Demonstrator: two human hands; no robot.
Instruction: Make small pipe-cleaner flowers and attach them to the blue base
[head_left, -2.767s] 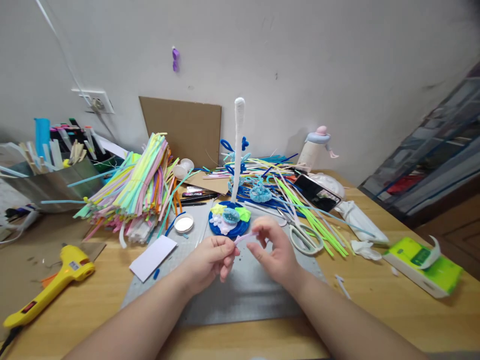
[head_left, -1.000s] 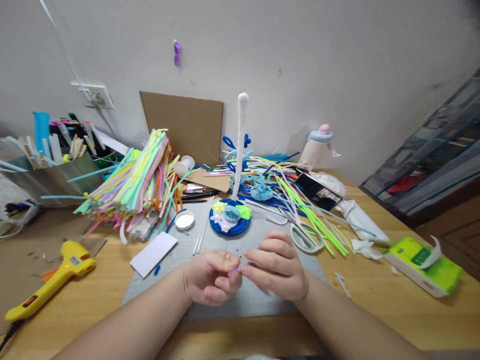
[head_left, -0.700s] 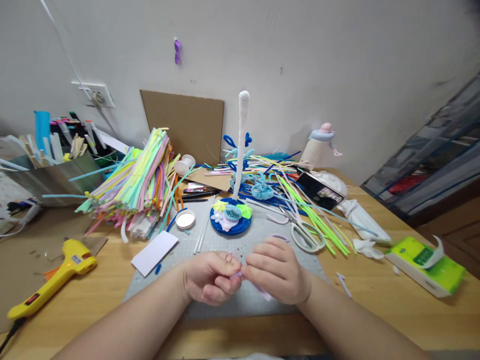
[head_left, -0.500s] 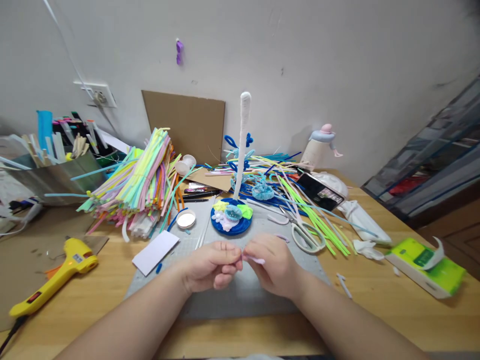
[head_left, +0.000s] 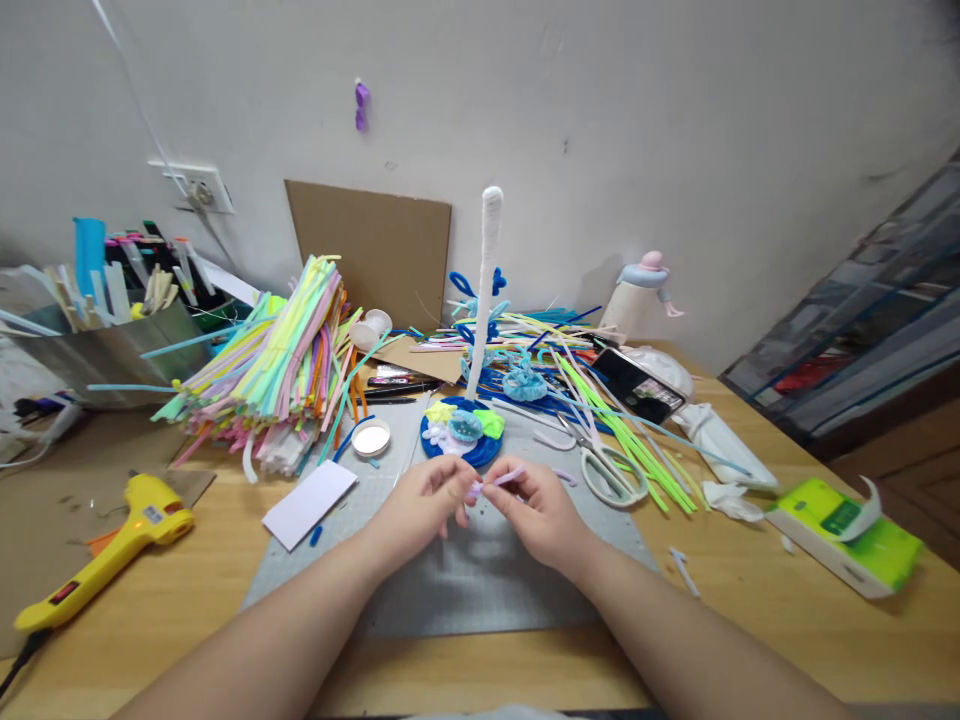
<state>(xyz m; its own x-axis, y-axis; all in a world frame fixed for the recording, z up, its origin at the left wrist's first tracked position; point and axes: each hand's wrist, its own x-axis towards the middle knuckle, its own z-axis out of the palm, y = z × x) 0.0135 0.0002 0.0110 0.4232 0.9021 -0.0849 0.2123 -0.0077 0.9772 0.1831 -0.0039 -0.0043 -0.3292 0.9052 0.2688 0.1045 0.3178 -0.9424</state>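
A thin, fuzzy lilac strip (head_left: 510, 476), pinched, as far as the blur shows, by the left hand (head_left: 422, 507) and right hand (head_left: 543, 510), could be kinked if twisted unevenly.

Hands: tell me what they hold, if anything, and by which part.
Left hand and right hand pinch a lilac strip at neighbouring spots, one end sticking out past the right thumb.

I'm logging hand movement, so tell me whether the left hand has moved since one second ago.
Yes: the left hand has moved forward and is now closer to the round blue base.
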